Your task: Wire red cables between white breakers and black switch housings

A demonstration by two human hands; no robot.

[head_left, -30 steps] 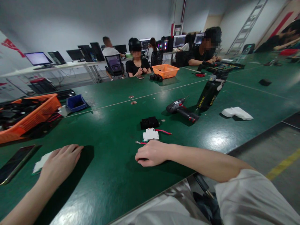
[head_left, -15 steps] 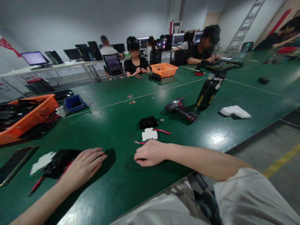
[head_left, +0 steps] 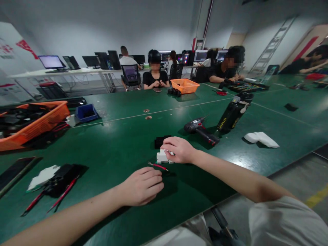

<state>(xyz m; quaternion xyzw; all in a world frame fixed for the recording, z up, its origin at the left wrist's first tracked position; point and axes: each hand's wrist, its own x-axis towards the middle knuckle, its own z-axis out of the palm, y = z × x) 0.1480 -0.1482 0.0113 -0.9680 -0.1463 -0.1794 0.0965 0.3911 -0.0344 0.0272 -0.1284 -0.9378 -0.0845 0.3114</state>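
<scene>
My right hand (head_left: 179, 149) reaches over a white, stepped block that looks like a circuit breaker (head_left: 161, 157); thumb and fingers close about its right part. A black block (head_left: 159, 142) lies just behind it, partly covered by my fingers. In front of the breaker is a short red wire (head_left: 161, 166) with a ring terminal at its left end. My left hand (head_left: 145, 186) hovers palm down near that wire, fingers loosely bent and holding nothing visible. At left lies another white piece (head_left: 43, 177) beside a black block (head_left: 65, 174) and red wires (head_left: 64, 194).
A cordless drill (head_left: 201, 131) and a black cylinder (head_left: 233, 112) stand beyond my right hand, near a white bent piece (head_left: 261, 139). Left are a phone (head_left: 15, 174), an orange basket (head_left: 55, 114) and a blue bin (head_left: 87, 112). Co-workers sit across the green table (head_left: 123, 112).
My left hand has moved right, from beside the left-hand parts to the red wire. My right hand has moved forward onto the white breaker. The view has tilted slightly up.
</scene>
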